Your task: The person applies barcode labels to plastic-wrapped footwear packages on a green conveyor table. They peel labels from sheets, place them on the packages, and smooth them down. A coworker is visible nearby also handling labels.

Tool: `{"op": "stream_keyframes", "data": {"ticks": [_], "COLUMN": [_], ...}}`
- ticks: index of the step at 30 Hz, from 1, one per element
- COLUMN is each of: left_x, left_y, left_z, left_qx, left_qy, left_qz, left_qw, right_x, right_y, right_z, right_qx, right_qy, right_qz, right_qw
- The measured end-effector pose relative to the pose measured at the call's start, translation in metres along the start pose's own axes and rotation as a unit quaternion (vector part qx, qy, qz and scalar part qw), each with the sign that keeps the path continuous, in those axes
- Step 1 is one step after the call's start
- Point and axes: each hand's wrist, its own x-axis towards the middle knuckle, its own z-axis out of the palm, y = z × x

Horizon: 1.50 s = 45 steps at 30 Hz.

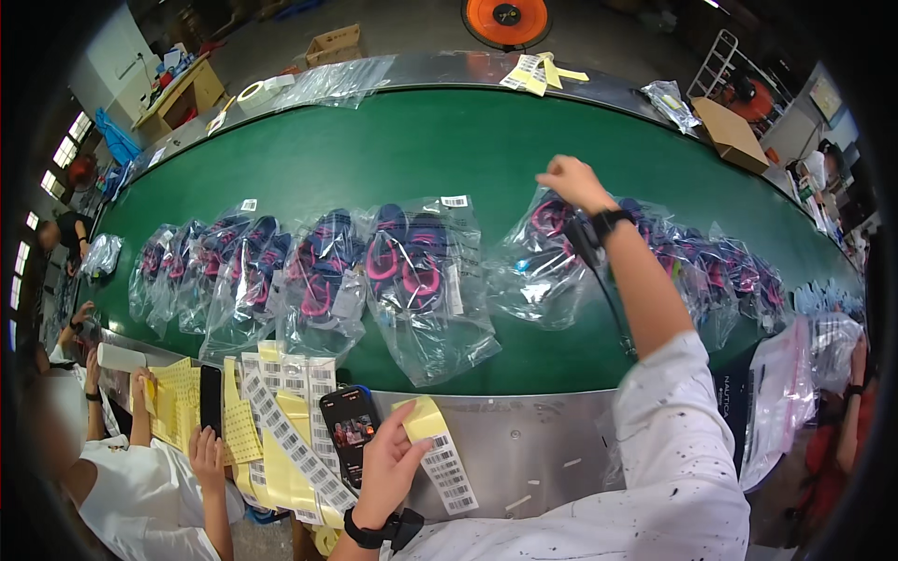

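One yellow-backed barcode label strip (449,472) lies over the steel table edge (533,421), pinched between thumb and fingers of the left hand (388,460). The right hand (573,182) is over a bagged pair of navy-and-pink shoes (549,221) on the green belt (421,140); its fingers are bunched, but whether they grip anything I cannot tell. The strip should be light and bendy, best taken by its margin; the shoes look light and soft in slippery clear film, so grasp them firmly through it. Another bag carries a white barcode sticker (454,201); the small print is unreadable, while pale lettering marks a dark panel (732,430).
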Motion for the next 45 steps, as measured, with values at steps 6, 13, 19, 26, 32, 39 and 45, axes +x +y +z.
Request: {"op": "stream_keyframes", "data": {"ticks": [6, 13, 19, 26, 32, 39, 45], "left_x": [-0.005, 0.002, -0.009, -0.015, -0.017, -0.008, -0.003], "left_y": [-0.004, 0.007, 0.015, 0.026, 0.019, 0.010, -0.005], "left_z": [0.006, 0.032, 0.025, 0.046, 0.050, 0.052, 0.056], "left_qx": [-0.017, -0.027, -0.016, 0.025, 0.020, 0.035, 0.013], "left_qy": [0.009, -0.028, 0.017, -0.015, -0.031, -0.051, -0.063], "left_qz": [-0.035, -0.001, 0.037, 0.052, 0.063, 0.055, 0.027], "left_qw": [0.999, 0.999, 0.999, 0.998, 0.997, 0.997, 0.998], "right_x": [-0.128, -0.136, -0.234, -0.310, -0.332, -0.335, -0.338], "right_y": [0.028, -0.002, -0.124, -0.134, -0.137, -0.133, -0.126], "right_z": [0.020, 0.065, 0.030, 0.025, 0.022, 0.028, 0.037], "right_qx": [-0.029, 0.135, 0.306, 0.387, 0.329, 0.246, 0.175], "right_qy": [-0.015, -0.012, -0.044, -0.096, -0.029, 0.017, 0.050], "right_qz": [-0.007, -0.148, -0.246, -0.159, -0.145, -0.213, -0.275], "right_qw": [0.999, 0.980, 0.919, 0.903, 0.933, 0.945, 0.944]}}
